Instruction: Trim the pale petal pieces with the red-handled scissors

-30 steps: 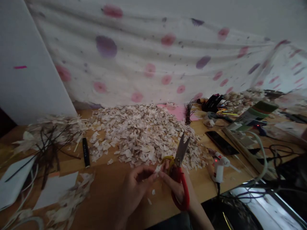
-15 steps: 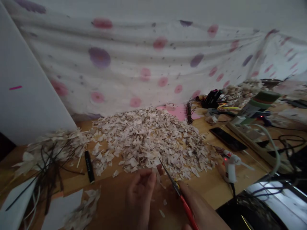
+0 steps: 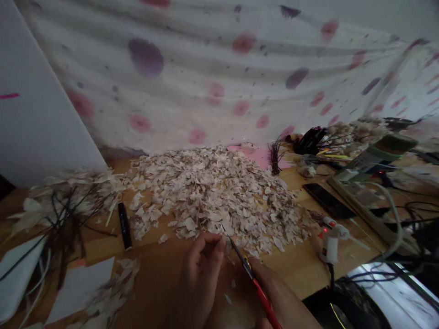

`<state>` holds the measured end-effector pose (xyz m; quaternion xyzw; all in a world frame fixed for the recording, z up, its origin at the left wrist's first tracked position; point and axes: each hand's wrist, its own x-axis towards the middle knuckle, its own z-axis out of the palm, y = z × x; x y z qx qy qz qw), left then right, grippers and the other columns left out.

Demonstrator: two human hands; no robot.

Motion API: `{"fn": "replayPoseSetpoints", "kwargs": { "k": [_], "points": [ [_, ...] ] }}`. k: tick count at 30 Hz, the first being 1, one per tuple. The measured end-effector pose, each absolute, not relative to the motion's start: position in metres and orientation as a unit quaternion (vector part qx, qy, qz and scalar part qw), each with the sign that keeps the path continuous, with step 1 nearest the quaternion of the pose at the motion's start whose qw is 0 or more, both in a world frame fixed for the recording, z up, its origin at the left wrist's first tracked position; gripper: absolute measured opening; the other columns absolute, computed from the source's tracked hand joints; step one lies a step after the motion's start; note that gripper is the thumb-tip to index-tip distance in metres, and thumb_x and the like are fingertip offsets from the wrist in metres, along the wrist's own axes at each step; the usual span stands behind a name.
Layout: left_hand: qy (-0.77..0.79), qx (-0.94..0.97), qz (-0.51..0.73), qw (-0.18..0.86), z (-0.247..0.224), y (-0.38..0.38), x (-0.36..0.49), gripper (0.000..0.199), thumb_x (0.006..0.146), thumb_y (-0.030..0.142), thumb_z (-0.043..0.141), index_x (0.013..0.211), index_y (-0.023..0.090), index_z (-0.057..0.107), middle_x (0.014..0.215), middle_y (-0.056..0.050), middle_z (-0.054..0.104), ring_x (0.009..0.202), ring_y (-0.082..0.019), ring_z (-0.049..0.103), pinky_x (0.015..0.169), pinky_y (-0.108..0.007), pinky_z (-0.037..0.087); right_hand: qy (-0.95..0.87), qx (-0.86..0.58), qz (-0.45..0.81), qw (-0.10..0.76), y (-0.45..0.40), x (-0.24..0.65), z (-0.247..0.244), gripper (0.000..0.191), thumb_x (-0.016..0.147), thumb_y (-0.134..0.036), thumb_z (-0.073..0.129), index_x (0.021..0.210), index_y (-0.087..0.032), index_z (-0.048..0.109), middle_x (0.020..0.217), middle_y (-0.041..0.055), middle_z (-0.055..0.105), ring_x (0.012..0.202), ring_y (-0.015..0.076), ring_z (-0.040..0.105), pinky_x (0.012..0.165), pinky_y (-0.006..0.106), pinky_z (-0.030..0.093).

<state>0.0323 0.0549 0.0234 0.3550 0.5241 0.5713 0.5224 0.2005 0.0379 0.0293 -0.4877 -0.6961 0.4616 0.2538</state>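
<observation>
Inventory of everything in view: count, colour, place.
scrap heap: 1, off-white, table centre
scissors: 1, red-handled, right hand
twig bunches: 2, dark, left and back right
marker: 1, black, left of heap
paper: 1, white, front left
pink sheet: 1, pink, behind heap
phone: 1, black, right
glue gun: 1, white, right
power strip: 1, pale, right
curtain: white, spotted, back
table: 1, wood-brown, underneath
cables, far-right clutter: uncountable
left hand: 1, pinching pale scrap
right hand: 1, on scissors
</observation>
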Motion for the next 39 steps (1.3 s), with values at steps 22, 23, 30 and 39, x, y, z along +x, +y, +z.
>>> {"fn": "replayPoseSetpoints", "kwargs": {
  "k": [22, 23, 30, 39],
  "points": [
    [0.505, 0.362, 0.582, 0.525, 0.003, 0.056, 0.026, 0.031, 0.079, 0.050, 0.071, 0.077, 0.020, 0.067, 0.071, -0.002, 0.067, 0.067, -0.015, 0.061, 0.063, -0.022, 0.050, -0.667, -0.517, 0.467, 0.262, 0.027, 0.187, 0.020, 0.091, 0.065, -0.095, 0.042, 0.104, -0.016, 0.066, 0.086, 0.0110, 0.069, 0.076, 0.0286, 0.062, 0.070, 0.036, 0.051],
    [0.506, 0.362, 0.579, 0.527, 0.003, 0.056, 0.026, 0.031, 0.078, 0.050, 0.071, 0.077, 0.020, 0.067, 0.072, -0.003, 0.068, 0.068, -0.016, 0.062, 0.063, -0.022, 0.050, -0.665, -0.519, 0.470, 0.259, 0.027, 0.187, 0.018, 0.086, 0.068, -0.092, 0.045, 0.103, -0.016, 0.066, 0.085, 0.0104, 0.069, 0.075, 0.0277, 0.061, 0.069, 0.035, 0.051],
    [0.506, 0.359, 0.590, 0.516, 0.002, 0.057, 0.027, 0.030, 0.077, 0.050, 0.073, 0.075, 0.020, 0.066, 0.069, -0.001, 0.067, 0.066, -0.014, 0.062, 0.061, -0.020, 0.050, -0.650, -0.492, 0.513, 0.267, 0.031, 0.185, 0.008, 0.074, 0.068, -0.086, 0.055, 0.096, -0.018, 0.067, 0.084, 0.0060, 0.069, 0.074, 0.0247, 0.058, 0.065, 0.030, 0.047],
    [0.485, 0.361, 0.573, 0.553, 0.004, 0.059, 0.026, 0.025, 0.077, 0.045, 0.074, 0.074, 0.020, 0.071, 0.077, -0.004, 0.072, 0.078, -0.018, 0.068, 0.075, -0.026, 0.054, -0.539, -0.527, 0.501, 0.424, 0.039, 0.173, -0.003, 0.055, 0.075, -0.073, 0.064, 0.067, -0.021, 0.048, 0.059, -0.0039, 0.045, 0.055, 0.0120, 0.039, 0.051, 0.024, 0.036]
  ]
}}
